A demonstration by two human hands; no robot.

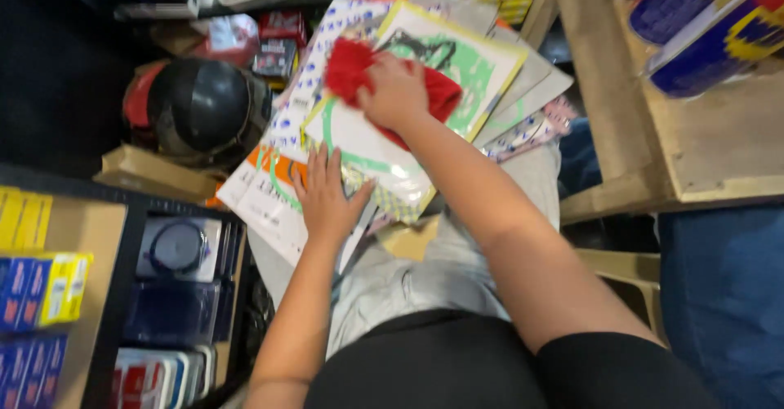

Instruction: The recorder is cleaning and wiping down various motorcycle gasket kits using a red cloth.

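Upper centre of the frame, right hand (pixel 395 92) was clenched on a red cloth (pixel 353 70), pressing it onto the top flat packet (pixel 425 82) of a stack on the lap. Left hand (pixel 325 201), fingers spread and grasping nothing, lay flat on a lower packet (pixel 269 192) at centre left. Judgement: firm left pressure mattered, or packets could slide. Black helmet (pixel 204 107) sat upper left, near the stack.

A red fluffy cloth (pixel 353 72) lies on a white-and-green flat plastic packet (pixel 384 143), left of blue-and-yellow cylindrical cans (pixel 702 25).
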